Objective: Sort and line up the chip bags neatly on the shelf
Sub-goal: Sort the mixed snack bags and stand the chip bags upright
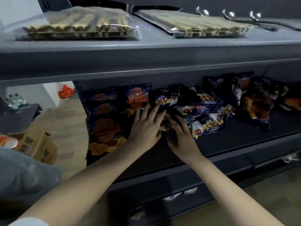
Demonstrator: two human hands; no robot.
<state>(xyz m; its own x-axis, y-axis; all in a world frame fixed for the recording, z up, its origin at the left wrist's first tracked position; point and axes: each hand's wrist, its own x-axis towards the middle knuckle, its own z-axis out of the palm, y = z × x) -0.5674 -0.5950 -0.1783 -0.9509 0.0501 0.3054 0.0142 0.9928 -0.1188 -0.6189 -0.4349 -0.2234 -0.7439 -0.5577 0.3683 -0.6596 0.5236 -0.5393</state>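
Toward 11 o'clock, a clear plastic pack of tan sticks (78, 25) lies flat on the upper grey board. A second clear pack of tan sticks (203, 26) rests at 1 o'clock, well apart from the first. Beyond it, at 2 o'clock, shiny metal spoons (228, 13) lie in a row. At 9 o'clock, a red plastic bag (66, 92) sits on the wooden floor (68, 124). A shrink-wrapped bundle of green-capped bottles (15, 100) stands farther left. Near 8 o'clock, an open brown cardboard box (39, 147) rests on the floor.
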